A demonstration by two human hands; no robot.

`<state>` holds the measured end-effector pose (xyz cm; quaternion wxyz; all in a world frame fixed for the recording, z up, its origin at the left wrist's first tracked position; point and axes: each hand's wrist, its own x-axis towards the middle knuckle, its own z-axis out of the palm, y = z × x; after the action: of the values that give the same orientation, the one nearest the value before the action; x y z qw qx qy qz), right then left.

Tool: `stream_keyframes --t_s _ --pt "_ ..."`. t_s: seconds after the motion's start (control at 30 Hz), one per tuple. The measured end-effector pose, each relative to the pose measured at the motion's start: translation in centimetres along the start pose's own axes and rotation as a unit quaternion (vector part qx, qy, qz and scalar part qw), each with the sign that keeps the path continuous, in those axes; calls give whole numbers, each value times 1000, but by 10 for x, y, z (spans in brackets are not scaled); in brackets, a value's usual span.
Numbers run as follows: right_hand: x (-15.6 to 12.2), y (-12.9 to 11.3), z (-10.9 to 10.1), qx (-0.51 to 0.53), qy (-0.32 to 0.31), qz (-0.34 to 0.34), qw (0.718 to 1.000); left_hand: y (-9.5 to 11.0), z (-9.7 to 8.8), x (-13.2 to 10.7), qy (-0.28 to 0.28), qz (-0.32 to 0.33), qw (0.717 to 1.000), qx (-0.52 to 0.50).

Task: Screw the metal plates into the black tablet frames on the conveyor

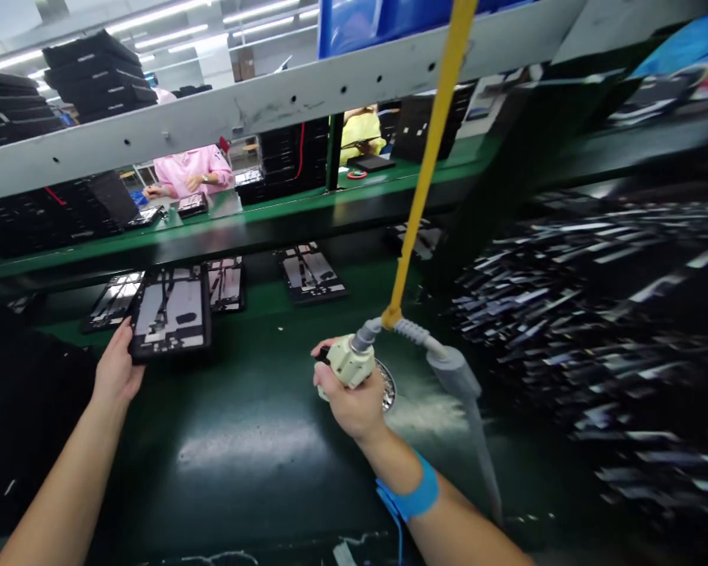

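My left hand point(118, 365) grips the lower left edge of a tablet point(174, 310) whose inner parts are exposed, tilted up over the bench at the left. Wrapped around a cream electric screwdriver point(354, 362) is my right hand point(354, 397), near the bench's middle. The screwdriver hangs from a yellow strap point(428, 173), and a grey cable point(457, 377) runs from its top. Its tip is hidden. Just beyond my right hand, a round dish of small shiny parts point(386, 385) is partly covered. A blue wrist strap point(416, 487) circles my right wrist.
More open tablets point(310, 271) lie under the green shelf point(283, 208). Dense stacks of dark panels point(566, 330), blurred, fill the right side. A dark stack point(23, 417) stands at the left. Across the shelf sit a person in pink point(194, 169) and another in yellow point(361, 135).
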<state>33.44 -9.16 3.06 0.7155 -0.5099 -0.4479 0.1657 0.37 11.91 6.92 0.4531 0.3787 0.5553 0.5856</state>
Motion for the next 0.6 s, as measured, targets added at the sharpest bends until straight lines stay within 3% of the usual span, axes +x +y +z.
stream_keyframes --t_s 0.2,0.27,0.33,0.4,0.47,0.53,0.6 --pt "9 5 -3 -4 35 14 999 -51 20 -164 -50 -130 987 -77" --pt "11 6 -3 -8 46 10 999 -72 20 -202 -88 -159 982 -52" --pt "12 7 -2 -9 58 7 998 -87 11 -223 -139 -145 979 19" --pt "12 6 -1 -4 67 0 998 -92 -4 -227 -198 -67 967 144" --pt "11 4 0 3 67 -9 998 -86 -15 -222 -250 71 922 286" --pt "10 3 1 6 59 -14 998 -73 -17 -213 -303 220 845 383" --pt "8 2 1 2 49 -16 999 -60 -6 -206 -373 324 756 428"
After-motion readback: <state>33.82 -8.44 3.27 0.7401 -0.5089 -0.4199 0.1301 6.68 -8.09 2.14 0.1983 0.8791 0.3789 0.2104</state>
